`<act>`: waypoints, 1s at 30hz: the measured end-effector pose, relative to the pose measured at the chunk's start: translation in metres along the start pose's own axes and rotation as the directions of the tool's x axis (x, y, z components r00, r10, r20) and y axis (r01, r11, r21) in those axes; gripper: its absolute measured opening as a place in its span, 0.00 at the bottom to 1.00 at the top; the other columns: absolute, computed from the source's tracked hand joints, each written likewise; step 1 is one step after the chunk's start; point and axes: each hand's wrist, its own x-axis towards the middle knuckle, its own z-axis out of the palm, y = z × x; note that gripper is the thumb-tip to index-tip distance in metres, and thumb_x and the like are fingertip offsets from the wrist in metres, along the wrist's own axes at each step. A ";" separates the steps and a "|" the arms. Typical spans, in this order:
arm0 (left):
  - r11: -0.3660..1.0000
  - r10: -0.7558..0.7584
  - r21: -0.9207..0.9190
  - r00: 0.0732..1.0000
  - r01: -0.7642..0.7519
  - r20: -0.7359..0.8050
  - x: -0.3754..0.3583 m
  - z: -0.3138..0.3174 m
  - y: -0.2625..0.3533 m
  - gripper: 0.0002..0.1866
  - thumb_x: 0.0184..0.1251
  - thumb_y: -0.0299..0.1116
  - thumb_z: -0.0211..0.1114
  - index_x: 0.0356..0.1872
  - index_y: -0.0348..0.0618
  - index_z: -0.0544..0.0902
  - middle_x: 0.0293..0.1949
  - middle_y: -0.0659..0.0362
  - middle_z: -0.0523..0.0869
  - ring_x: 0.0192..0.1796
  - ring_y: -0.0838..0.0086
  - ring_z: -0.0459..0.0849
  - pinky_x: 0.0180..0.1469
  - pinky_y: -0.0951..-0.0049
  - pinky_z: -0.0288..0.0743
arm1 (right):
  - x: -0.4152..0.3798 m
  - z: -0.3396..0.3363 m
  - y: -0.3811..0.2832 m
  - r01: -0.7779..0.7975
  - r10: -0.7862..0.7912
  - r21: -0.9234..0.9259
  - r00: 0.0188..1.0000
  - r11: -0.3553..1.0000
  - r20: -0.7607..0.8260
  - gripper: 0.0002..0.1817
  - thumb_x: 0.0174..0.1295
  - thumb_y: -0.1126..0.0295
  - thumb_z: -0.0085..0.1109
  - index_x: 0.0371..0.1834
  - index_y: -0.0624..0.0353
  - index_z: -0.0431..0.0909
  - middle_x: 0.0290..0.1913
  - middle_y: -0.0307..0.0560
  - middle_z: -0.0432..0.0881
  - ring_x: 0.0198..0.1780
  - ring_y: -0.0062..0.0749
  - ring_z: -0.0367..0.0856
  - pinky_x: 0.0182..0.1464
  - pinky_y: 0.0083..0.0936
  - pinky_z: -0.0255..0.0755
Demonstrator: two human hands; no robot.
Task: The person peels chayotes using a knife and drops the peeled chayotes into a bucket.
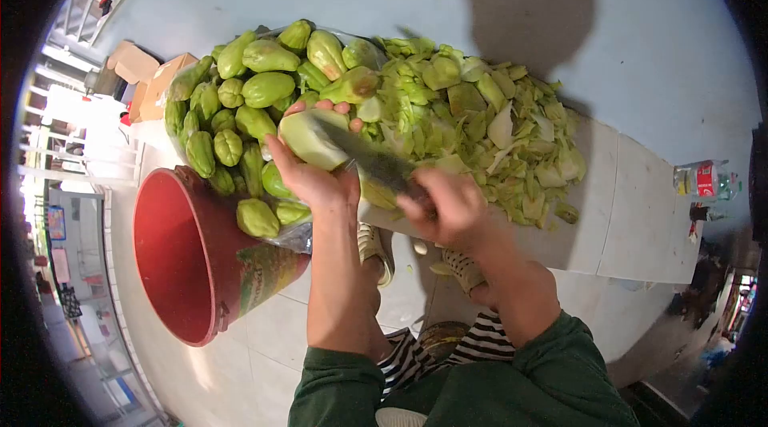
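Observation:
Resting in my left hand [320, 179] is a pale, peeled green chayote [314, 139], with my fingers curled round its far side. My right hand [450, 201] is closed on the handle of a knife [368, 159], slightly blurred by motion, whose dark blade lies across the chayote's right side. Beyond my left hand, whole green chayotes [268, 89] are heaped on the left. To the right of them spreads a large pile of green peelings and cut pieces [480, 123].
A red bucket [180, 259] lies tilted at the left, its opening facing me. Behind it are cardboard boxes [160, 87]. A plastic bottle [708, 180] with a red label stands at the far right. My shoes [374, 253] are below the tiled ledge [640, 203].

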 end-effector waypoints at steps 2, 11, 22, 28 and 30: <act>0.994 0.040 -0.108 0.986 -0.022 0.161 0.008 -0.018 -0.002 0.31 0.75 0.63 0.44 0.54 0.43 0.73 0.44 0.46 0.82 0.47 0.49 0.82 0.42 0.51 0.82 | -0.001 0.007 -0.006 0.199 -0.206 0.060 0.967 0.978 0.151 0.15 0.55 0.72 0.65 0.43 0.64 0.74 0.24 0.44 0.76 0.24 0.42 0.80 0.26 0.35 0.73; 0.968 0.228 0.064 0.956 -0.243 0.183 0.017 -0.027 0.003 0.32 0.74 0.65 0.43 0.54 0.45 0.75 0.42 0.49 0.83 0.44 0.57 0.84 0.36 0.63 0.85 | -0.010 0.019 -0.022 0.134 -0.140 0.038 0.963 0.990 0.231 0.19 0.48 0.69 0.69 0.42 0.59 0.74 0.28 0.43 0.79 0.28 0.43 0.81 0.28 0.35 0.75; 0.961 0.232 0.104 0.953 -0.255 0.193 0.013 -0.034 0.004 0.30 0.76 0.62 0.44 0.54 0.42 0.73 0.45 0.49 0.81 0.45 0.57 0.83 0.37 0.64 0.85 | -0.016 0.029 -0.024 0.080 -0.077 -0.002 0.965 0.997 0.251 0.18 0.48 0.70 0.69 0.41 0.59 0.74 0.28 0.44 0.78 0.28 0.44 0.81 0.28 0.35 0.74; 0.983 0.169 0.019 0.932 -0.185 0.321 0.007 -0.034 -0.005 0.23 0.76 0.51 0.49 0.53 0.40 0.72 0.47 0.49 0.77 0.49 0.55 0.79 0.44 0.60 0.82 | -0.013 0.030 -0.025 0.021 -0.023 0.011 0.970 1.000 0.242 0.16 0.49 0.71 0.67 0.39 0.60 0.73 0.27 0.46 0.78 0.28 0.47 0.81 0.28 0.37 0.74; 0.981 0.146 0.075 0.942 -0.177 0.303 0.000 -0.029 -0.012 0.17 0.75 0.42 0.50 0.53 0.39 0.71 0.48 0.50 0.76 0.51 0.56 0.78 0.45 0.62 0.80 | -0.010 0.030 -0.026 0.023 -0.020 -0.015 0.986 1.000 0.167 0.16 0.49 0.72 0.67 0.39 0.61 0.72 0.26 0.48 0.77 0.28 0.48 0.81 0.28 0.38 0.74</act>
